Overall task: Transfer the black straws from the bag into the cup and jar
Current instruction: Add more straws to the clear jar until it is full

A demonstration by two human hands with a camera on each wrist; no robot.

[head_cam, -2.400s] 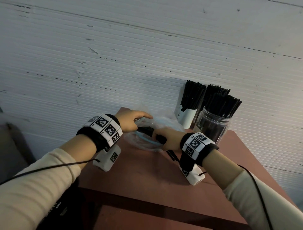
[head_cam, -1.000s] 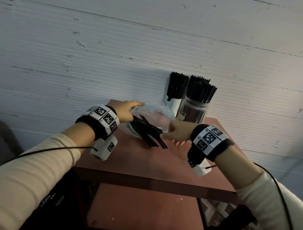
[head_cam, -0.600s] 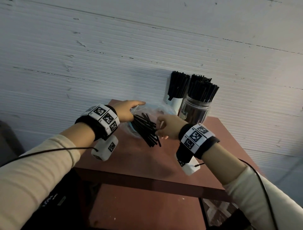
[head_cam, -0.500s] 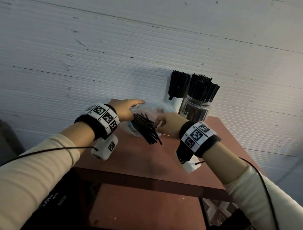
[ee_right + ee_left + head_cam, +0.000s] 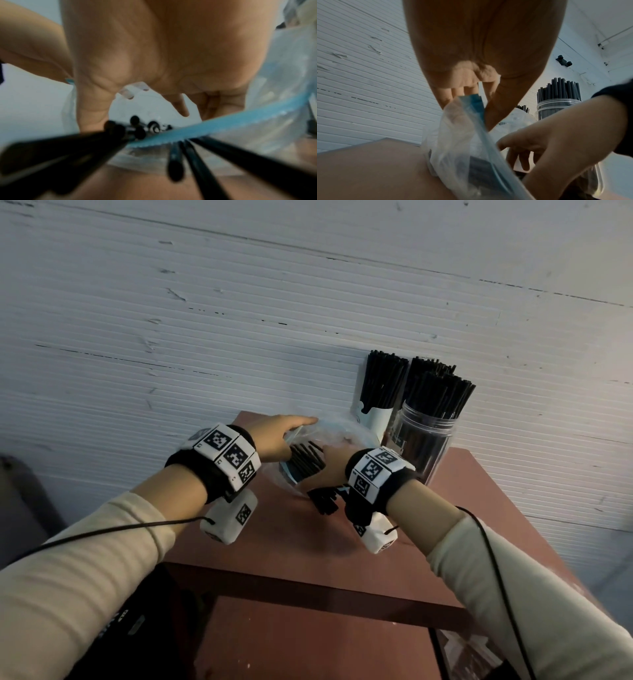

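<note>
A clear plastic bag (image 5: 342,436) with a blue zip strip (image 5: 223,125) lies on the brown table (image 5: 274,542). Several black straws (image 5: 305,463) stick out of its mouth toward me. My left hand (image 5: 298,428) pinches the bag's zip edge (image 5: 474,100) and holds the mouth up. My right hand (image 5: 322,465) reaches into the mouth with fingers (image 5: 518,152) spread and extended over the straws (image 5: 188,155), gripping nothing that I can see. Behind the bag stand a white cup (image 5: 375,419) and a clear jar (image 5: 424,446), both packed with black straws.
The table stands against a white ribbed wall (image 5: 205,337). Cup and jar sit at its back right, close to my right wrist. Bare tabletop lies in front of the bag, and the table's front edge (image 5: 308,580) is near me. A lower shelf (image 5: 308,638) shows beneath.
My right hand has moved from beside the straws' near ends forward into the bag mouth, over the straws. The left hand has kept its hold on the bag's edge.
</note>
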